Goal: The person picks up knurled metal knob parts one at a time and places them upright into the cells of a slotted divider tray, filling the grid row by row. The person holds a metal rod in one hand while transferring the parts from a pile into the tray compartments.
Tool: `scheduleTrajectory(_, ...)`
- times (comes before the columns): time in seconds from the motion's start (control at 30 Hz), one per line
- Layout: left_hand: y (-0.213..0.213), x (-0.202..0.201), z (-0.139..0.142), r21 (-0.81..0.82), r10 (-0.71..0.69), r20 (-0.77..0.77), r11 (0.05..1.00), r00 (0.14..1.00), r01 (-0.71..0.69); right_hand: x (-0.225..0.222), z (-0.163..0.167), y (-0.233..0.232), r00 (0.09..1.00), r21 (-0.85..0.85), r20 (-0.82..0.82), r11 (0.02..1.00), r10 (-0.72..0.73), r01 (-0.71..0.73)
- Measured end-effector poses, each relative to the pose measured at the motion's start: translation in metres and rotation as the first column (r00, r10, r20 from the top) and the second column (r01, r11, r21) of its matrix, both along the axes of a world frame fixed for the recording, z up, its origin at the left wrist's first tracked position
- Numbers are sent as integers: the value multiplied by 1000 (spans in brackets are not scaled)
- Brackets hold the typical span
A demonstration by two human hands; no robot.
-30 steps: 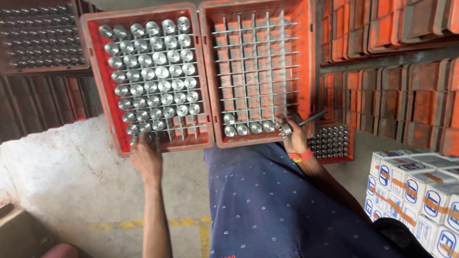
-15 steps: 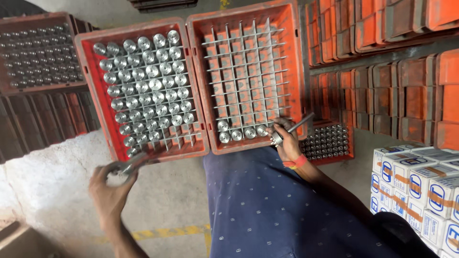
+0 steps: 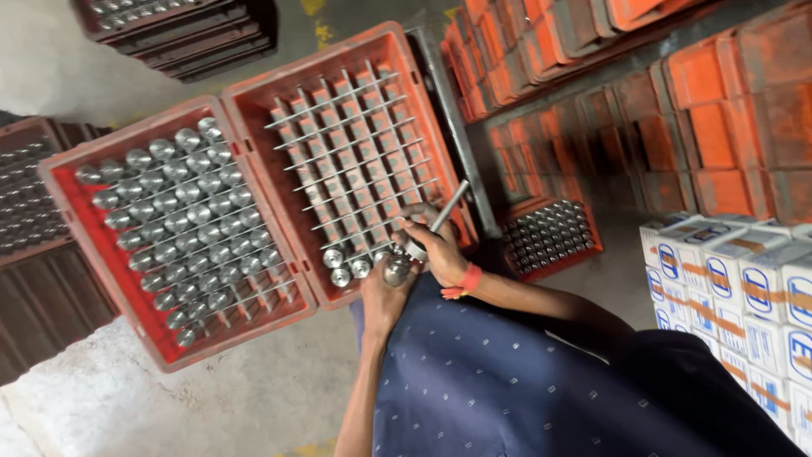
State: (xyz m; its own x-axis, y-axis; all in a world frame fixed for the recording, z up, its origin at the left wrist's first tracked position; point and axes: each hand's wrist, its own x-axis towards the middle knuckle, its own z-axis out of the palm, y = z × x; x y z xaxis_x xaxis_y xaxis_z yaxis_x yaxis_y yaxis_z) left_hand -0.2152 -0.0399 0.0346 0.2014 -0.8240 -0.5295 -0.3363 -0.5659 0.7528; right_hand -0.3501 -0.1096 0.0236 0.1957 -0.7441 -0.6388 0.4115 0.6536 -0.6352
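Note:
Two red plastic crates with wire grid dividers sit before me. The left crate (image 3: 59, 199) is full of shiny metal cylinders (image 3: 182, 224). The right crate (image 3: 389, 51) is mostly bare grid, with a few cylinders (image 3: 347, 267) in its near row. My left hand (image 3: 382, 298) holds one metal cylinder (image 3: 396, 269) at the right crate's near edge. My right hand (image 3: 436, 252), with an orange band at the wrist, grips a thin metal rod tool (image 3: 447, 207) and touches the same cylinder.
Stacks of orange crates (image 3: 719, 101) fill the right and back. A smaller red crate of cylinders (image 3: 550, 239) sits right of my hands. White and blue cartons (image 3: 744, 296) stand at right. Dark crates (image 3: 25, 195) lie at left. My blue dotted clothing (image 3: 524, 381) covers the foreground.
My left hand took a cylinder from the left crate and carried it right to meet my right hand at the right crate's near edge. The view has tilted.

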Motion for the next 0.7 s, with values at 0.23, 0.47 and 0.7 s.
scheduleTrajectory(0.23, -22, -30, -2, 4, -275, 97, 961, 957, 275, -25, 1, -3, 985, -405, 78, 908, 153, -109)
scheduleTrajectory(0.47, -23, -25, -6, -6, -295, -92, 955, 951, 296, -38, -41, -4, 978, -177, 174, 981, 115, -84)
scheduleTrajectory(0.7, -13, 35, 23, -28, -284, 428, 945, 858, 327, -63, -65, -26, 982, -193, 100, 966, -157, 174)
